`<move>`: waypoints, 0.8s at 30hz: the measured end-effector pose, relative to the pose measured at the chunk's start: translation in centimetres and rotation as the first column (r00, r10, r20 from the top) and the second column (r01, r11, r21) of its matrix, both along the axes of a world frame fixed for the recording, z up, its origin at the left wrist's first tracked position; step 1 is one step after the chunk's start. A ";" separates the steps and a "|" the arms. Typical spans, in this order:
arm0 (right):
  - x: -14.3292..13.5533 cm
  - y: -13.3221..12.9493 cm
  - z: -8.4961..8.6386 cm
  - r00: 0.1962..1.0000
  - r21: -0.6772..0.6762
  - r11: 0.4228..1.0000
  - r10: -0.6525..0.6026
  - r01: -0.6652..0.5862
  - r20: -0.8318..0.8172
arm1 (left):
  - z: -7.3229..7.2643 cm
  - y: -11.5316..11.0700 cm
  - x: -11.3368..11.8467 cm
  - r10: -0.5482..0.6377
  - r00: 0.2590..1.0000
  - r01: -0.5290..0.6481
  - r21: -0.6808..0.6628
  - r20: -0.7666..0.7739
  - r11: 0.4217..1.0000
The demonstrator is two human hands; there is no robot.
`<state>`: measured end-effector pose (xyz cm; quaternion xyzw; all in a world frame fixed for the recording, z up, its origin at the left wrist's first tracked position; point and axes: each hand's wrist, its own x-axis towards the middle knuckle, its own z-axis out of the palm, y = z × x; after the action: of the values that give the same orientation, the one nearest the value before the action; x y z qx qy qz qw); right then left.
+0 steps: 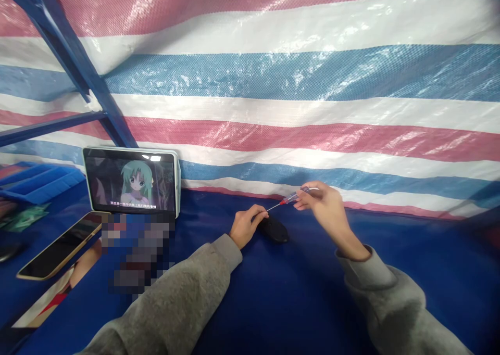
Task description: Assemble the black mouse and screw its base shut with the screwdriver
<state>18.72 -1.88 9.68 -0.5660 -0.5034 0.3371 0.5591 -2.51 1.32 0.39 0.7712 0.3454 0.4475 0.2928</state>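
Note:
My right hand [322,204] grips the clear handle of a screwdriver [291,197], which has a red collar and a thin metal shaft. The shaft slants down to the left and ends at the fingertips of my left hand [247,225]. Thumb and forefinger of that hand are pinched together at the tip; anything small between them is hidden. Just below and to the right of these fingers, a black computer mouse [275,230] lies on the blue tabletop [281,298]. The left fingertips partly cover its far end, and I cannot tell whether they touch it.
A tablet [130,182] playing a cartoon leans upright at the left, with a phone [62,246] lying before it. Blue trays [42,182] and a green packet [27,218] are farther left. A striped plastic sheet [297,74] hangs behind the table, beside a blue metal frame [84,68].

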 end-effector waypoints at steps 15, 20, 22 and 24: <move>-0.5 -0.4 0.8 1.000 -0.090 0.996 0.001 -0.002 -0.008 | 0.0 -0.1 0.0 -0.007 1.000 0.007 -0.021 -0.011 1.000; 0.4 -0.6 1.4 0.985 0.076 0.993 -0.100 0.090 0.143 | 0.5 -0.3 0.0 -0.094 0.988 0.104 0.080 -0.125 0.991; 0.7 -0.8 1.9 0.963 0.148 0.977 -0.179 0.151 0.200 | 0.7 -0.4 0.1 -0.108 0.961 0.155 0.172 -0.254 0.973; 0.9 -1.0 2.3 0.942 0.196 0.961 -0.241 0.197 0.235 | 0.9 -0.5 0.2 -0.102 0.917 0.205 0.236 -0.386 0.950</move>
<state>19.58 -2.86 11.95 -0.6076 -0.5323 0.1523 0.5695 -2.33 0.78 1.32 0.8990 0.2676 0.3131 0.1488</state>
